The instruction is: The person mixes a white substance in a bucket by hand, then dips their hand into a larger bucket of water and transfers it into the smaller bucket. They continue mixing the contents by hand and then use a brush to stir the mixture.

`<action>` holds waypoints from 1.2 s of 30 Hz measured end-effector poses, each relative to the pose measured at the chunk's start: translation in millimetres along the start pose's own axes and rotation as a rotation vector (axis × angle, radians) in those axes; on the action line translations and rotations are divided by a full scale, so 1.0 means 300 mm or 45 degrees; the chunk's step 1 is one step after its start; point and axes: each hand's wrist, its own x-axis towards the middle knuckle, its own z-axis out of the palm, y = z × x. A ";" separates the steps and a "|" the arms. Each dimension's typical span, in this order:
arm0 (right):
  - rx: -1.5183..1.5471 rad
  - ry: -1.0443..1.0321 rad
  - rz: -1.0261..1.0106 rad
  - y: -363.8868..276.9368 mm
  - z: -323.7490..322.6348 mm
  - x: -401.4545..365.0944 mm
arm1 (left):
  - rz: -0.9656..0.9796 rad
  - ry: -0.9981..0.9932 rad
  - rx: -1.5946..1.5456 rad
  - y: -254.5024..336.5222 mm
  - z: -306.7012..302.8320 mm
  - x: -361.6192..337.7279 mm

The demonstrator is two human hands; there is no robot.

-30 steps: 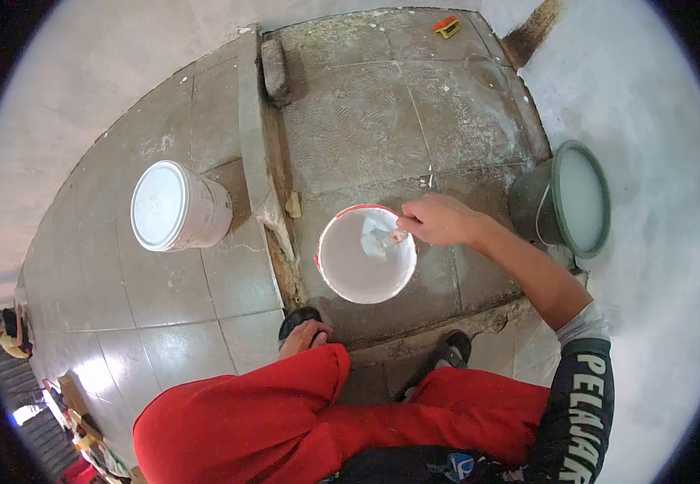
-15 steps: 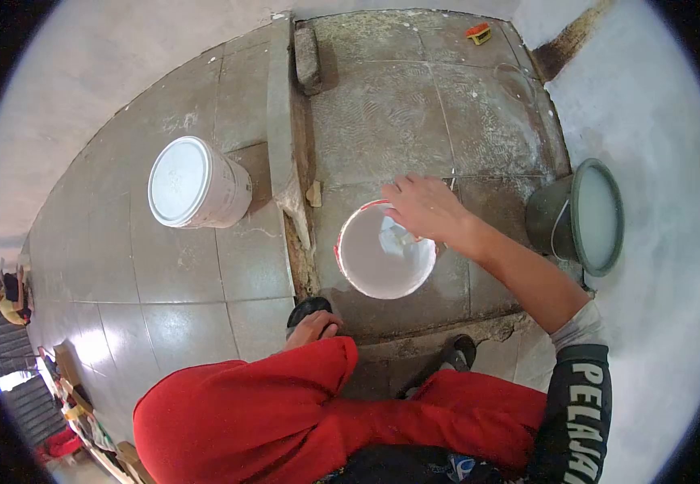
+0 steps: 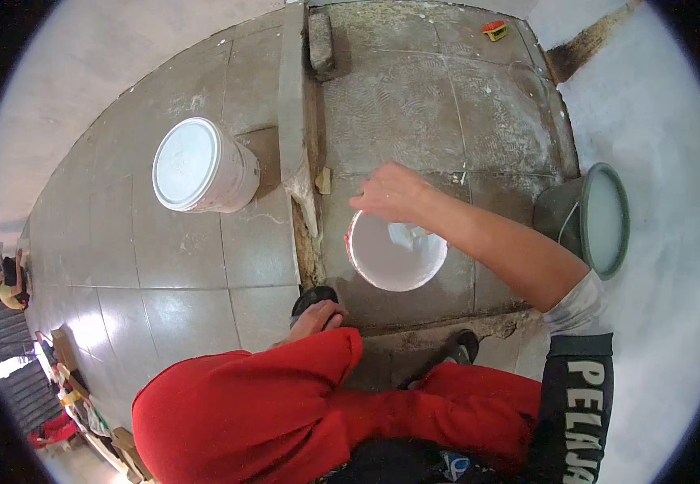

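Note:
A white bucket (image 3: 398, 270) with red marks on its rim stands on the tiles in front of me, its mouth facing up. A pale whitish patch or piece (image 3: 406, 235) shows inside it. My right hand (image 3: 398, 194) reaches across the bucket's far rim, palm down, fingers bent together at the rim's far left. I cannot tell what is between those fingers. Low beside my dark shoe (image 3: 313, 298), my left hand (image 3: 317, 317) hangs past my red-clad knee with loosely bent fingers, holding nothing visible.
A lidded white bucket (image 3: 204, 165) stands left of a raised ledge (image 3: 292, 97). Against the right wall sits a dark pail (image 3: 560, 214) of whitish liquid. A red-yellow brush (image 3: 494, 31) and a stone block (image 3: 321, 42) lie farther off. Another person (image 3: 11, 282) is far left.
My right hand has moved left along the bucket's far rim, its fingers drawing closer together. The whole view has shifted slightly. My left hand stays by the shoe.

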 end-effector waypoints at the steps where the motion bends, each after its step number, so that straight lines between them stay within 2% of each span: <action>1: 0.019 -0.013 -0.010 0.005 0.005 -0.001 | -0.004 -0.013 -0.003 -0.006 0.000 0.002; 6: 0.015 0.023 -0.004 0.023 0.020 -0.027 | 0.023 0.012 -0.035 -0.001 -0.007 -0.003; 8: 0.075 -0.053 0.171 0.045 0.003 -0.054 | 0.022 0.003 -0.057 0.005 -0.007 -0.005; 10: 0.111 -0.056 0.213 0.074 0.004 -0.094 | 0.072 0.103 -0.037 0.035 -0.011 -0.004; 12: 0.142 -0.055 0.264 0.084 0.016 -0.143 | 0.049 0.067 -0.041 0.026 -0.007 -0.004; 18: 0.255 -0.040 0.429 -0.006 0.082 -0.282 | -0.040 0.068 -0.053 0.063 -0.009 -0.006; 20: 0.471 0.047 0.542 -0.044 0.084 -0.335 | -0.078 0.082 -0.038 0.068 -0.003 -0.005; 23: 0.335 -0.065 0.580 -0.055 0.046 -0.350 | -0.013 0.082 -0.043 0.031 0.008 -0.004; 29: 0.289 -0.166 0.361 0.008 0.062 -0.348 | -0.015 0.051 0.006 0.023 0.019 0.004; 36: 0.451 -0.216 0.350 0.053 0.075 -0.323 | -0.026 0.049 0.050 0.012 0.031 0.005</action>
